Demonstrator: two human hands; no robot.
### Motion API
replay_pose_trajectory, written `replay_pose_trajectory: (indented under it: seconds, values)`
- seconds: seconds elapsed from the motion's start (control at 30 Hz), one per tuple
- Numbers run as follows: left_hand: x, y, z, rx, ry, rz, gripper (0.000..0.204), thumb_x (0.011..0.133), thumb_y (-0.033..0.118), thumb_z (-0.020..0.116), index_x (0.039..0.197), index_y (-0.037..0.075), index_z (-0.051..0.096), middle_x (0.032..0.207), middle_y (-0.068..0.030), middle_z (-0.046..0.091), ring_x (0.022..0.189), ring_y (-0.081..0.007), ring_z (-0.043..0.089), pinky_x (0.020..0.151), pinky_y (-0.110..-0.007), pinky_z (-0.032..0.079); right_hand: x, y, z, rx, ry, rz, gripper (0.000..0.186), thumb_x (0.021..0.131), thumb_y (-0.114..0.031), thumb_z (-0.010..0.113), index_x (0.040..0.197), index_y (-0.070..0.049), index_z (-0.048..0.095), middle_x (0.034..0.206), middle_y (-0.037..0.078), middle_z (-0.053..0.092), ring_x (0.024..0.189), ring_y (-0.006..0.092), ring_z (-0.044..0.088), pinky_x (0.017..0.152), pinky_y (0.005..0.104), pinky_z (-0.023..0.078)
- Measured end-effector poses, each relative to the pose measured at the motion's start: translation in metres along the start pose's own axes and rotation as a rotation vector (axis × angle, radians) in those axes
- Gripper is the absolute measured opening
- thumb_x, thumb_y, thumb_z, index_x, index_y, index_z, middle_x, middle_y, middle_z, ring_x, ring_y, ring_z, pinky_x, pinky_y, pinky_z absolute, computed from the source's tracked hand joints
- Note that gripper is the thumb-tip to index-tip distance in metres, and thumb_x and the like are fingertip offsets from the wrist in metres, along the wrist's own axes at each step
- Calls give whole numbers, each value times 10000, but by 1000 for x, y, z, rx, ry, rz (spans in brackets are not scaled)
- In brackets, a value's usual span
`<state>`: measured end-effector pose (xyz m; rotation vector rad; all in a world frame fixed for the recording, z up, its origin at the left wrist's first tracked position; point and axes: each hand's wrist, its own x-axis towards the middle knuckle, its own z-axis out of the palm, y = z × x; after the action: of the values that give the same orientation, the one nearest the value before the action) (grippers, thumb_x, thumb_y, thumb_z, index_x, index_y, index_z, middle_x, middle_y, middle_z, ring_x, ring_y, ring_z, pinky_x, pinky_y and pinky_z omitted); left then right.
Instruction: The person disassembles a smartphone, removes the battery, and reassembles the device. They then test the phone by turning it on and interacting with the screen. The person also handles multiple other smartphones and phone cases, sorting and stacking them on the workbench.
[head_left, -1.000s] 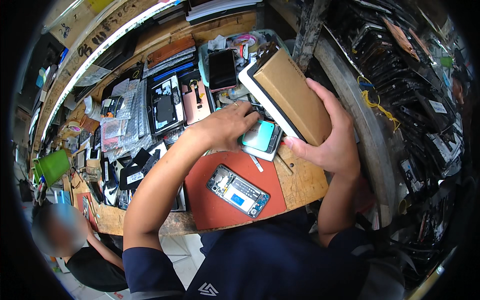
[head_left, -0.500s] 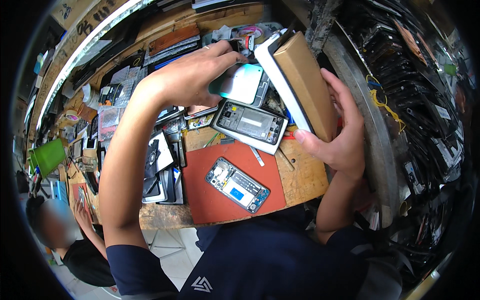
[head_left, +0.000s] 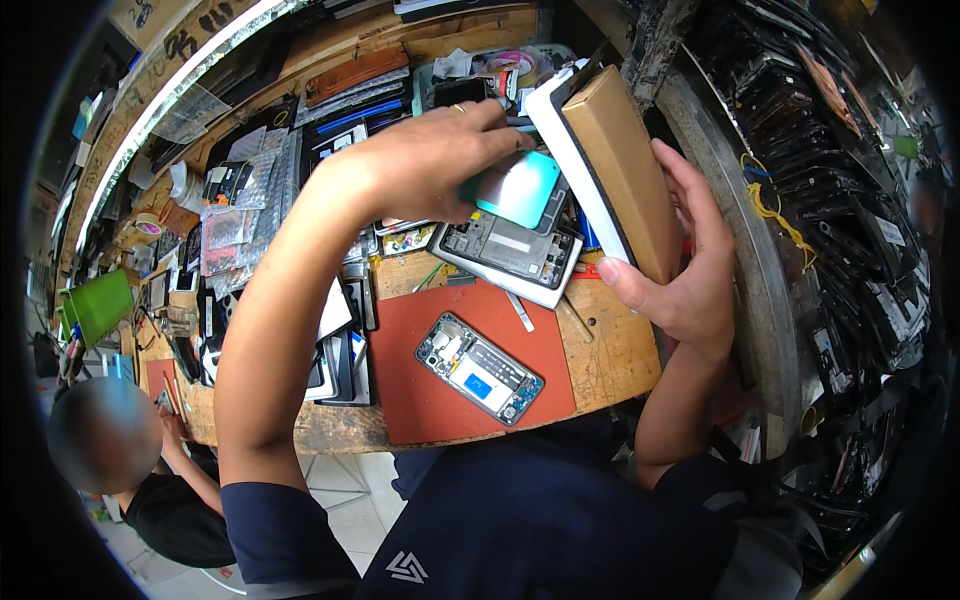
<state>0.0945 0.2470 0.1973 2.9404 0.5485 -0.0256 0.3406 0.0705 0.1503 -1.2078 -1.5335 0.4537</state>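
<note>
My left hand point(head_left: 440, 160) reaches across the back of the bench, fingers curled round a glossy teal phone-sized panel point(head_left: 528, 192). Just below it, an opened phone frame point(head_left: 505, 243) lies on a white box or tray point(head_left: 560, 290), partly covered by the panel. To the right, my right hand point(head_left: 690, 250) grips a brown cardboard box point(head_left: 615, 165) with a white-edged side, tilted up, its thumb along the lower edge. An opened phone point(head_left: 480, 368) with its battery and circuit board exposed lies on the red mat point(head_left: 410, 405).
A metal tweezers-like strip point(head_left: 520, 312) and a thin rod point(head_left: 578, 320) lie by the mat. Stacked phone parts point(head_left: 350, 345) stand to its left. Bubble-wrapped packs point(head_left: 255, 190) fill the back left. Dense piles of dark phone parts point(head_left: 850, 220) line the right. Another person point(head_left: 170, 500) sits at far left.
My left hand has shifted right with the teal panel, which now covers more of the phone frame. My right hand still holds the cardboard box in nearly the same place.
</note>
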Motion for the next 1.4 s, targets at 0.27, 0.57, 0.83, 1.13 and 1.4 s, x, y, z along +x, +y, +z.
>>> replay_pose_trajectory:
  seconds: [0.27,0.57,0.83,1.13,1.4]
  values:
    - [15,10,80,-153,-205,45,807,750,206,907,1482,50,607,1367,-174,596,1316,-376,606,1115,-462,515,-1,3,2,-24,-12,9,968,714,-191,926,1553,34,498,1402,228,670,1297,308,670,1108,416,522]
    - [-54,-17,63,-365,412,-337,395,979,3,669,1372,-30,642,1303,-249,689,1210,-371,675,1021,-416,534,-6,21,28,-333,-206,35,953,707,-295,938,1528,-18,539,1369,218,654,1259,401,644,1084,486,522]
    - [-90,28,162,-824,551,-865,488,1145,393,514,1337,-38,638,966,-257,760,883,-372,776,832,-433,582,-5,43,81,-620,-534,11,1092,657,-349,948,1599,-80,463,1353,227,594,1301,419,559,1122,511,453]
    - [-55,39,168,-1126,768,-894,498,1142,387,581,1310,-72,676,1012,-78,731,816,-123,696,782,-286,596,-6,39,82,-815,-569,123,1207,654,-391,925,1676,-87,359,1238,276,640,1157,454,641,1046,535,481]
    - [-57,37,155,-1246,728,-867,464,1101,155,567,1469,-126,526,1160,-180,749,1045,-220,768,943,-324,631,-5,32,94,-879,-438,210,1235,659,-423,928,1678,-56,335,1188,278,648,1113,457,658,998,546,514]
